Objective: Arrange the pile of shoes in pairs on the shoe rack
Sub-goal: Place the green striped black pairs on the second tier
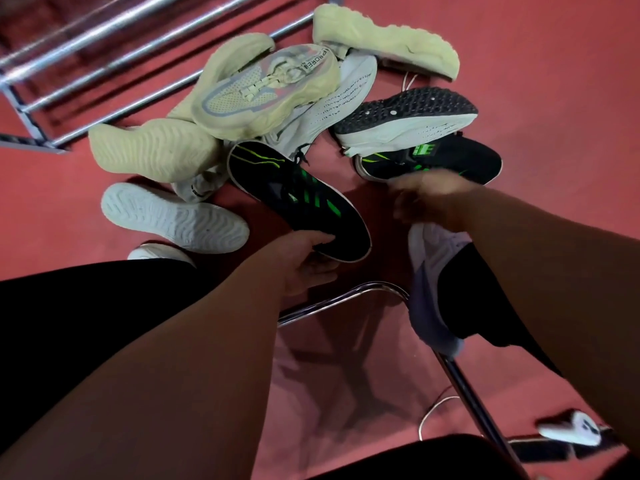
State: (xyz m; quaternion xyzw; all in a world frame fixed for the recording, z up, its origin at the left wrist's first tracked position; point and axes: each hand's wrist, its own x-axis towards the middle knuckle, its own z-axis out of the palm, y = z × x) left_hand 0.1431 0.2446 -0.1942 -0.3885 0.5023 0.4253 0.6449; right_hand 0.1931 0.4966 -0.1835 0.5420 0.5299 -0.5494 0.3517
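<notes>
The left hand (304,261) grasps the heel end of a black knit sneaker with bright green stripes (298,199): the thumb lies over the collar rim and the fingers curl beneath the sole. The shoe points away from the person, toe toward the pile.

The right hand (429,199) is blurred by motion. It sits just over the near edge of a second black sneaker with green markings (433,161); whether it grips, touches or hangs loose cannot be told.

That second black sneaker lies on the red floor (554,98) beneath an overturned white shoe with a black studded sole (408,116).

Left of these lies the pile of pale yellow-green foam-soled sneakers (266,84), one upright with its laces showing, others overturned or on their sides. A white knit shoe (346,95) is wedged among them. An overturned white shoe with a wavy tread (173,216) lies apart at the near left.

The chrome tubular shoe rack (104,53) stands at the upper left, one pale sneaker resting against its bars.

A curved chrome tube (346,299) passes beneath the forearms.
</notes>
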